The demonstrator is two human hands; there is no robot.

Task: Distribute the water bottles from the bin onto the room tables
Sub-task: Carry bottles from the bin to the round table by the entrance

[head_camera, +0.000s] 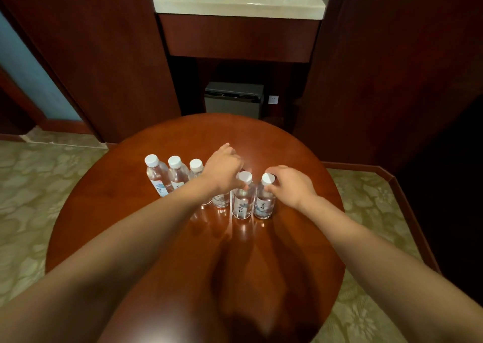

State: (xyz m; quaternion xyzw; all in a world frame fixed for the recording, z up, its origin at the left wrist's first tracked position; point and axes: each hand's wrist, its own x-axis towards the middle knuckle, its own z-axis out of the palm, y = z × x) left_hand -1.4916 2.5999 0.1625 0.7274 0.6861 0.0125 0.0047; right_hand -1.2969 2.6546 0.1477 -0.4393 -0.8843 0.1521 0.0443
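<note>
Several clear water bottles with white caps stand upright in a row on the round wooden table [104, 225]. My left hand [223, 168] curls over a bottle [220, 200] in the middle of the row and hides its cap; its thumb touches the neck of the neighbouring bottle [243, 199]. My right hand [292, 185] pinches the neck of the rightmost bottle [265, 199] just under its cap. Three more bottles [156, 174] stand free at the left end. No bin is in view.
Beyond the table is a dark wood cabinet with a marble counter [239, 4] holding white cups and a tray. A small grey fridge [234, 99] sits in the recess below. Patterned carpet [39, 185] surrounds the table.
</note>
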